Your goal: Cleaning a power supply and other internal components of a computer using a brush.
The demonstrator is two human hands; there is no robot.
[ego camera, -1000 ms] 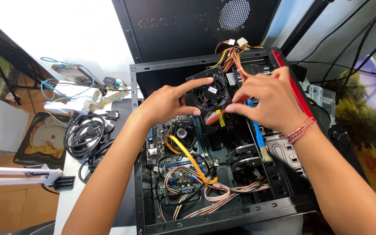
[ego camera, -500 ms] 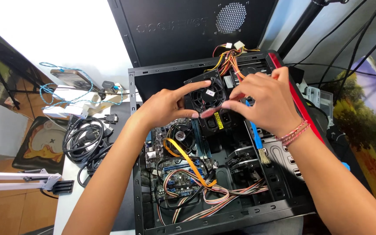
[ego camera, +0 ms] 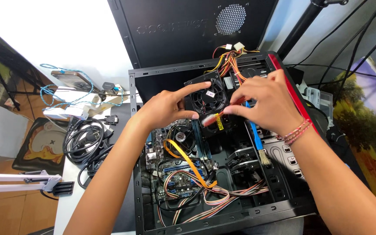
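My left hand point(ego camera: 164, 109) grips the left edge of a black square case fan point(ego camera: 206, 98), with the index finger laid along its top. The fan is held tilted above the open black computer case point(ego camera: 134, 174). My right hand point(ego camera: 266, 104) pinches a thin red tool with a yellow tag point(ego camera: 216, 121) against the fan's lower right corner. A blue-handled brush point(ego camera: 255, 135) hangs below this hand, bristles down; whether the hand holds it is unclear. A woven bracelet point(ego camera: 297, 132) circles the right wrist.
Inside the case lie a motherboard with a round cooler point(ego camera: 180, 135), an orange flat cable point(ego camera: 188, 159) and striped wire bundles point(ego camera: 223, 198). The black side panel point(ego camera: 183, 30) stands behind. Coiled black cables point(ego camera: 83, 139) and a white arm point(ego camera: 18, 182) lie to the left.
Both hands stay on the fan. My right hand's fingers have slid a little down toward the fan's lower corner, and the view has shifted slightly.
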